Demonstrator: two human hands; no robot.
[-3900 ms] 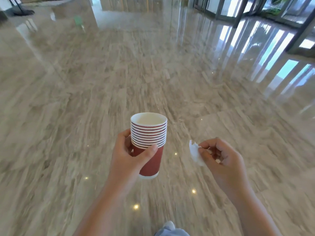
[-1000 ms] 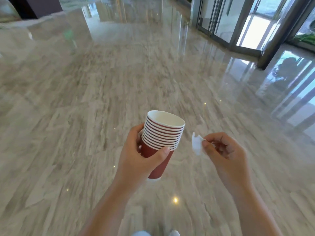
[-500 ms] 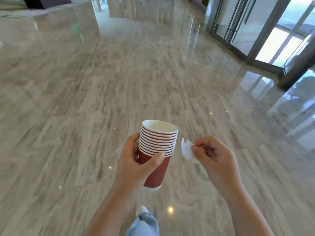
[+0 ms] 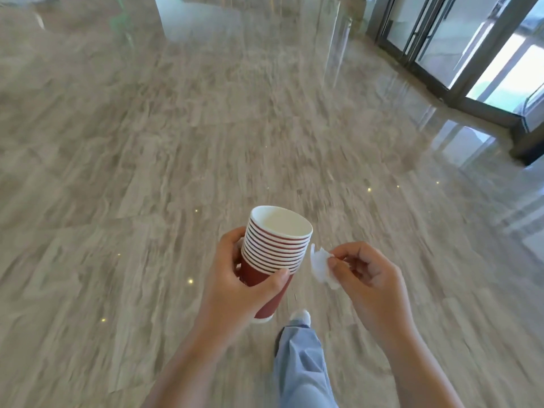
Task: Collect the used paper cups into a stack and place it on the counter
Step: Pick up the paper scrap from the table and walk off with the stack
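Note:
A stack of several red paper cups [image 4: 272,254] with white rims is held upright, slightly tilted, in front of me. My left hand [image 4: 235,287] is wrapped around its lower half, thumb across the front. Just right of the stack, my right hand [image 4: 368,284] pinches a small crumpled white tissue [image 4: 322,265] between thumb and fingers. The top cup looks empty inside. No counter is in view.
Polished grey marble floor [image 4: 176,157] stretches ahead, with reflections. Glass doors in dark metal frames [image 4: 471,63] stand at the upper right. My leg in light blue trousers and a white shoe [image 4: 300,318] steps forward below the hands.
The view has moved forward across the floor and the glass doors have come closer on the right. My leg has swung forward. Both hands keep the same hold on cups and tissue.

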